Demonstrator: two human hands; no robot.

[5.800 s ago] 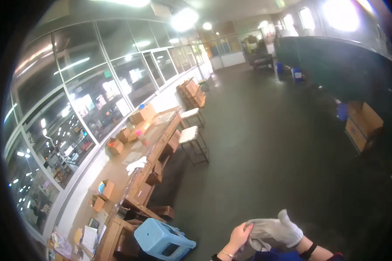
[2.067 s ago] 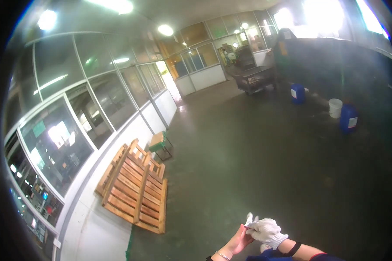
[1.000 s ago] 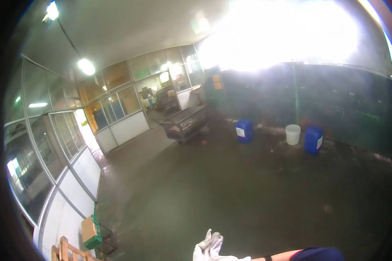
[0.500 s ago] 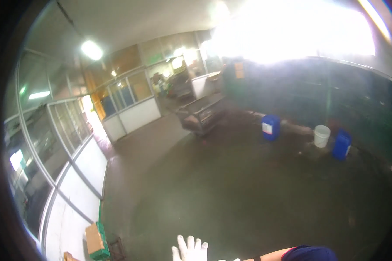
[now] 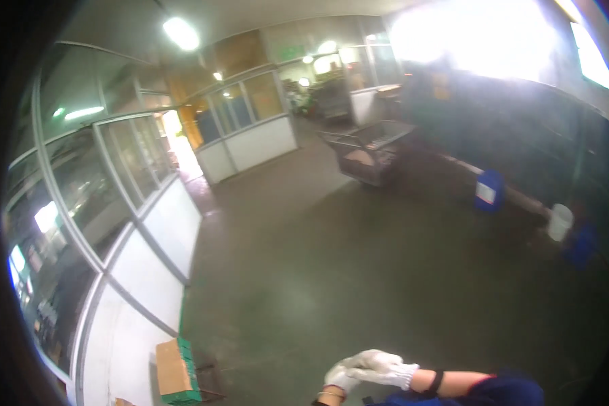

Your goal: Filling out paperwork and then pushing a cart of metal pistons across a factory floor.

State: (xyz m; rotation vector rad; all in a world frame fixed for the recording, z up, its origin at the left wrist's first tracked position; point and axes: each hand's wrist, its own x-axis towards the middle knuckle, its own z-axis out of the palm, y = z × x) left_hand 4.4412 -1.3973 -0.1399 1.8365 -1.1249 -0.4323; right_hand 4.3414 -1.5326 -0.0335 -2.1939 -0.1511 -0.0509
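Both my hands wear white knit gloves and meet at the bottom of the view, a little right of the middle. My right hand [image 5: 382, 367] is closed over my left hand [image 5: 337, 379], with its fingers pressed against the left glove. The left fingers are mostly hidden under the right ones, so their pose does not show. No tool or loose item is visible in either hand. A dark band [image 5: 437, 384] circles my right forearm below a navy sleeve [image 5: 507, 391].
A metal cart [image 5: 372, 159] stands on the dark floor ahead. Along the green right-hand wall are a blue jerrycan [image 5: 488, 189], a white bucket [image 5: 559, 222] and another blue container [image 5: 580, 245]. White-and-glass partitions [image 5: 145, 271] run along the left, with a green-and-brown box [image 5: 176, 369] beside them.
My left hand was spread with fingers up; now it is tucked under my right hand, which has come over it. The room has shifted rightward in view as my head turned left.
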